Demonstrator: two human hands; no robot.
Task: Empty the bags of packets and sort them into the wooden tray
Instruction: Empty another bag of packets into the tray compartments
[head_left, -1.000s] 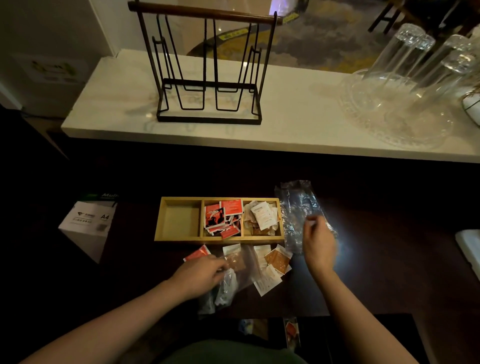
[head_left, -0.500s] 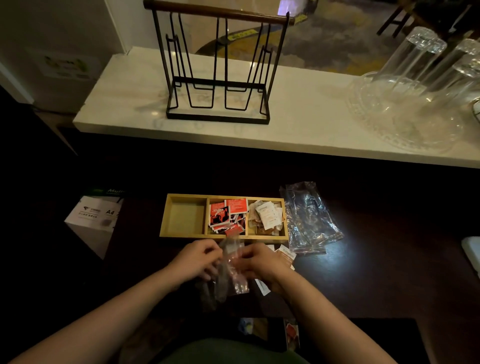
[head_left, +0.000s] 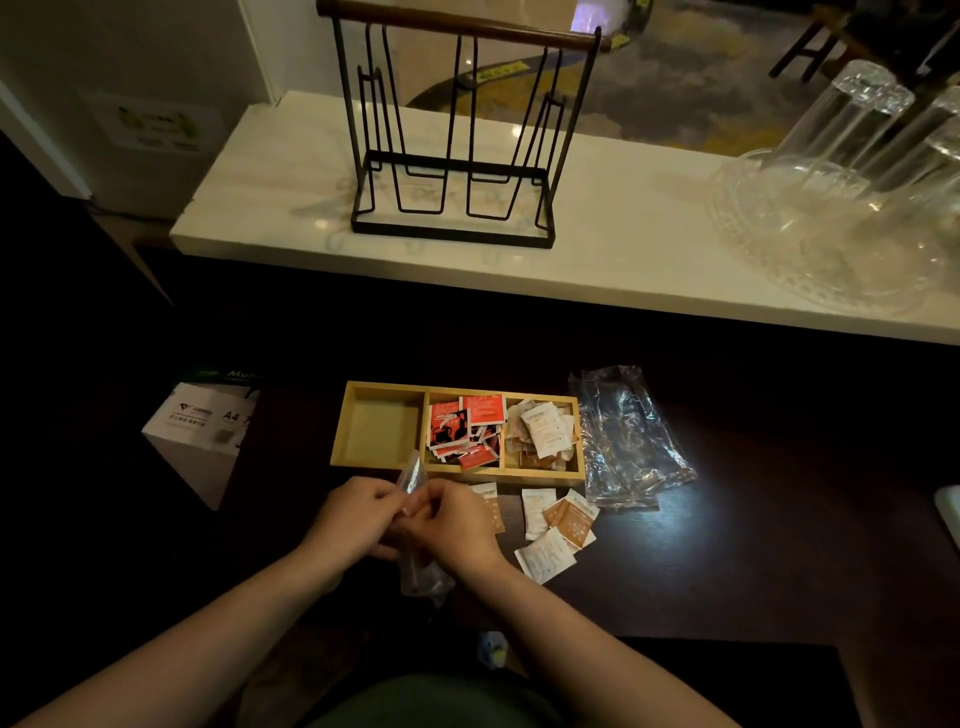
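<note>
A wooden tray (head_left: 383, 387) with three compartments lies on the dark table. Its left compartment holds nothing, the middle one has red packets (head_left: 465, 428), the right one has white and brown packets (head_left: 543, 434). In front of the tray, my left hand (head_left: 356, 517) and my right hand (head_left: 452, 522) both pinch a small clear plastic bag (head_left: 415, 571) held upright between them; its contents are hard to make out. Several white and orange packets (head_left: 558, 525) lie loose on the table right of my hands.
Empty clear bags (head_left: 628, 441) lie crumpled right of the tray. A white A4 paper box (head_left: 200, 431) stands at the left. Behind, a marble ledge (head_left: 623, 249) carries a black wire rack (head_left: 452, 130) and glassware (head_left: 852, 197).
My right hand came back from the empty bags at the right and joined my left hand on the small clear bag, which is now lifted upright in front of the tray.
</note>
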